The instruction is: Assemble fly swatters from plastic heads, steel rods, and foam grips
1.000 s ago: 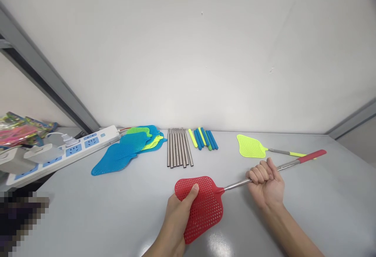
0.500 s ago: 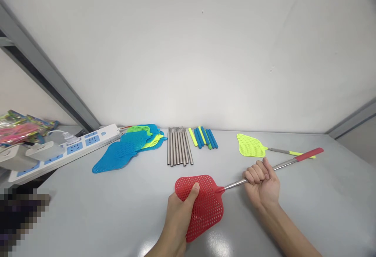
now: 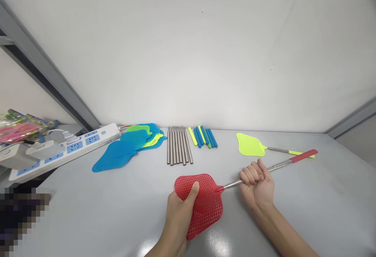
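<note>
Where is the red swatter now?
In the head view, the red swatter is low, mostly right of centre, held by the person's left hand and right hand.

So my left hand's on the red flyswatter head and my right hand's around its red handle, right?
No: the head view shows your right hand around the metal shaft, not the red handle; your left hand is on the red flyswatter head.

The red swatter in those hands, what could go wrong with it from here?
The red grip crosses over the yellow handle in this view, so it might nudge it; whether they touch, I can't tell. The left hand holds the perforated red head, which might bend if pressed hard. The right hand grips the smooth-looking metal shaft, which might slip.
</note>
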A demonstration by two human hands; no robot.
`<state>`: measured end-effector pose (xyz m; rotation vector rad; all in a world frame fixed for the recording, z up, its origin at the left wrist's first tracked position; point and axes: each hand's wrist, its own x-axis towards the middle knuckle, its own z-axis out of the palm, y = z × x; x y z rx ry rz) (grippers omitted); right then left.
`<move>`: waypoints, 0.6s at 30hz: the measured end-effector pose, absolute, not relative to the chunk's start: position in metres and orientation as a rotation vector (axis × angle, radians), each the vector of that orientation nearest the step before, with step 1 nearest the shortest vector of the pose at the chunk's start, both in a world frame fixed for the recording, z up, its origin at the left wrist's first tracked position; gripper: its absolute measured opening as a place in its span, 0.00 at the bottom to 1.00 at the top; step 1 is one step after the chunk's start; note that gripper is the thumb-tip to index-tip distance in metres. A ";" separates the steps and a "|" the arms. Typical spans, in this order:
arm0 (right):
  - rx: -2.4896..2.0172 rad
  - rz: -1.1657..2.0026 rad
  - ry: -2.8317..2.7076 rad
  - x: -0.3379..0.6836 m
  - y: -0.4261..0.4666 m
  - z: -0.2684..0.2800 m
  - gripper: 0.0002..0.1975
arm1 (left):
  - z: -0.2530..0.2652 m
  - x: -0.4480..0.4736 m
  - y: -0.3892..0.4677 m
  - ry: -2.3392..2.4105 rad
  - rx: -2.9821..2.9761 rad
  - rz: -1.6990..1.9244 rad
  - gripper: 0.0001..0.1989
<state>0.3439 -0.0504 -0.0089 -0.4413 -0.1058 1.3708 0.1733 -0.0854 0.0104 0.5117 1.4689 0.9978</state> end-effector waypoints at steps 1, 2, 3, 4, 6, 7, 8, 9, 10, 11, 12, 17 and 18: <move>-0.448 1.369 -0.108 0.344 -0.051 -0.009 0.21 | 0.010 0.173 -0.085 1.466 0.513 0.993 0.18; -0.454 1.368 -0.107 0.343 -0.051 -0.009 0.21 | 0.010 0.174 -0.085 1.462 0.513 0.990 0.18; -0.457 1.368 -0.104 0.343 -0.051 -0.009 0.21 | 0.010 0.174 -0.085 1.459 0.512 0.989 0.18; -0.459 1.367 -0.098 0.342 -0.051 -0.009 0.21 | 0.010 0.174 -0.085 1.458 0.512 0.988 0.18; -0.460 1.368 -0.086 0.342 -0.052 -0.008 0.21 | 0.009 0.174 -0.085 1.468 0.522 0.987 0.18; -0.460 1.368 -0.082 0.341 -0.052 -0.008 0.21 | 0.009 0.174 -0.085 1.470 0.534 0.987 0.18; -0.462 1.369 -0.078 0.341 -0.052 -0.008 0.21 | 0.010 0.174 -0.085 1.473 0.547 0.991 0.18; -0.464 1.369 -0.078 0.341 -0.052 -0.008 0.21 | 0.010 0.175 -0.086 1.471 0.560 0.995 0.18; -0.466 1.370 -0.079 0.340 -0.052 -0.008 0.21 | 0.011 0.175 -0.086 1.468 0.567 0.999 0.18; -0.469 1.373 -0.079 0.340 -0.052 -0.008 0.21 | 0.012 0.176 -0.086 1.465 0.568 1.001 0.18; -0.470 1.375 -0.075 0.340 -0.052 -0.008 0.21 | 0.013 0.176 -0.087 1.462 0.562 1.002 0.18; -0.458 1.376 -0.038 0.339 -0.053 -0.009 0.21 | 0.018 0.179 -0.087 1.447 0.511 0.996 0.18; -0.456 1.376 -0.032 0.338 -0.053 -0.009 0.21 | 0.018 0.179 -0.086 1.442 0.501 0.997 0.17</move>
